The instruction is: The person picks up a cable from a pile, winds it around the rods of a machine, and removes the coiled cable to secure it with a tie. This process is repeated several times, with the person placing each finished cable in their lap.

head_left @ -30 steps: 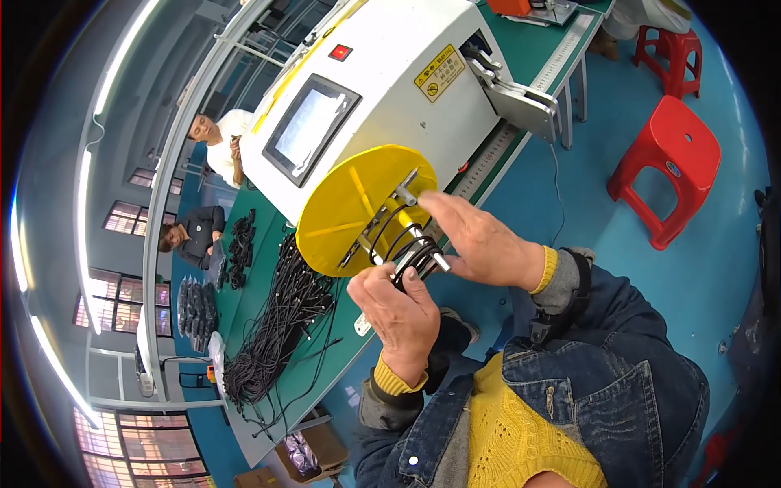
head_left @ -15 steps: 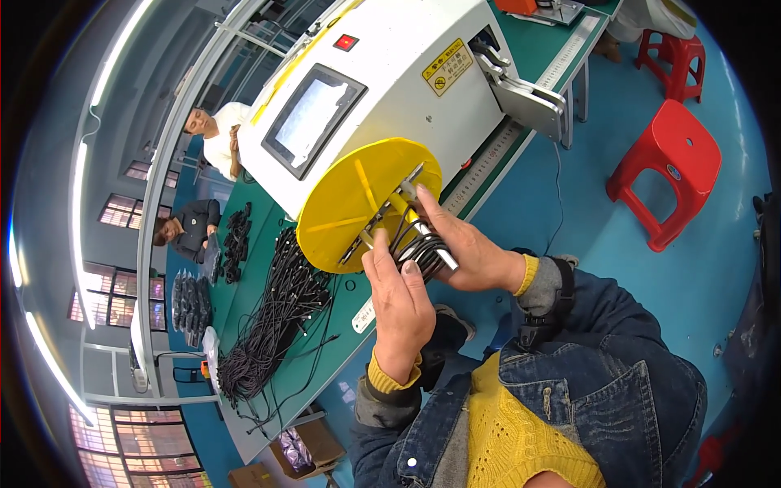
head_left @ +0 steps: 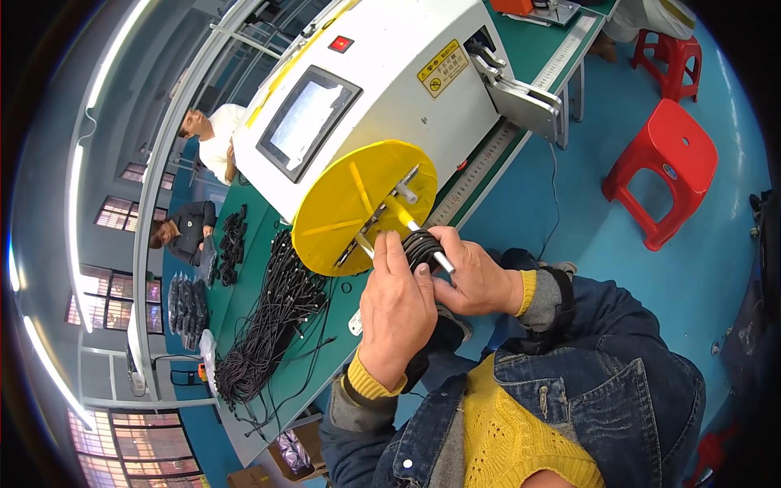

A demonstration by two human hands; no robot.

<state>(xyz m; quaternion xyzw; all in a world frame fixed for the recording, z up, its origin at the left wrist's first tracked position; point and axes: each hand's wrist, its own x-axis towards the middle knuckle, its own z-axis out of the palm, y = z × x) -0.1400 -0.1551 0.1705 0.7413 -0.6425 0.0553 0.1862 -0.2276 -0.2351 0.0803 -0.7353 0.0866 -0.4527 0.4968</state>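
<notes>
There is one view, from a wide fisheye camera worn on the person's head, looking steeply down over their chest. It sits close to the left hand and right hand, which meet near the middle of the frame just in front of the yellow disc. The green surface runs off to the lower left, the blue floor lies to the right, and straight edges bend toward the dark rim.

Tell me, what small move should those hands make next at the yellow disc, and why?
Probably slide the black cable coil outward off the metal pins of the yellow disc. Both the left hand and right hand already close around the coil, which sits near the pin tips.
</notes>
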